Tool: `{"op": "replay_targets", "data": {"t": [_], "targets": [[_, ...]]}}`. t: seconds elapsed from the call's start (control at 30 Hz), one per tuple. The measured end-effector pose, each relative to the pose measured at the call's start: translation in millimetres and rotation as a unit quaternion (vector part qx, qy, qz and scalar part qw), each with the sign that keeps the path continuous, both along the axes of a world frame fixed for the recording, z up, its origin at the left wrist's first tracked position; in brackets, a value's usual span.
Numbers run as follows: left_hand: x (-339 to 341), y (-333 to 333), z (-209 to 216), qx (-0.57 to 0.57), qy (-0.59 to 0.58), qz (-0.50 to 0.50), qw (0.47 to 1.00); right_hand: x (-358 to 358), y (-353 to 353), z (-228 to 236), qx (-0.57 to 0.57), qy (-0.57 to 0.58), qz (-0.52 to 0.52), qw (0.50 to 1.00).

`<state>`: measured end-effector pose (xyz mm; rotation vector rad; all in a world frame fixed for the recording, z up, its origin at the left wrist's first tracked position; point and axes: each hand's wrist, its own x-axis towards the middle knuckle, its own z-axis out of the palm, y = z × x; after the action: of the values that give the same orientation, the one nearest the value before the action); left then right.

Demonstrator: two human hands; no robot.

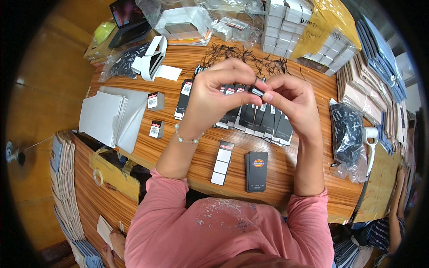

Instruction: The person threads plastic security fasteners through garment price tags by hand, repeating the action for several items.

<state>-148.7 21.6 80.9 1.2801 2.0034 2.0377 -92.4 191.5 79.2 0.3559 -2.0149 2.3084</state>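
Observation:
My left hand and my right hand meet above the table, both closed in a pinch. Between their fingertips is a small black string seal with white marking. Below the hands lies an overlapping row of black hang tags, partly hidden by my left hand and wrist. Black strings fan out beyond the row. Nearer to me are a stack of black hang tags and a black strip with white label panels.
Two small stacks of tags and white sheets lie left. A bag of black pieces and a white handled tool are right. Boxes, folded garments and a laptop stand behind. Other people's hands show at both sides.

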Motion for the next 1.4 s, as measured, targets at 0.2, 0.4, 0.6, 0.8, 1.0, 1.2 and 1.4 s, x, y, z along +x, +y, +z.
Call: {"op": "replay_targets", "data": {"t": [0.2,0.4,0.6,0.8,1.0,1.2,1.4], "targets": [[9.3,-0.9,9.2,0.014,0.035,-0.029,0.999,-1.3,-5.7,-11.3,-0.085,0.046,0.067,0.993],[15.8,-7.7,13.6,-0.019,0.066,0.000,0.998,-0.9,-1.5,-4.4,-0.079,0.105,0.023,0.991],[23.8,-6.8,18.3,-0.067,0.214,0.087,0.971,7.5,-10.8,5.2,0.006,0.239,-0.027,0.971],[24.4,-7.0,17.0,-0.029,0.234,0.075,0.969,11.0,-14.5,8.1,0.035,0.289,-0.069,0.954],[24.3,-6.0,18.2,-0.019,0.198,0.041,0.979,9.4,-12.6,7.6,0.032,0.319,-0.068,0.945],[23.1,-6.2,19.8,-0.017,0.168,0.037,0.985,10.4,-15.6,3.8,0.048,0.338,-0.124,0.932],[20.3,-6.8,19.6,0.013,0.187,0.053,0.981,16.5,-19.4,8.6,0.103,0.342,-0.167,0.919]]}}
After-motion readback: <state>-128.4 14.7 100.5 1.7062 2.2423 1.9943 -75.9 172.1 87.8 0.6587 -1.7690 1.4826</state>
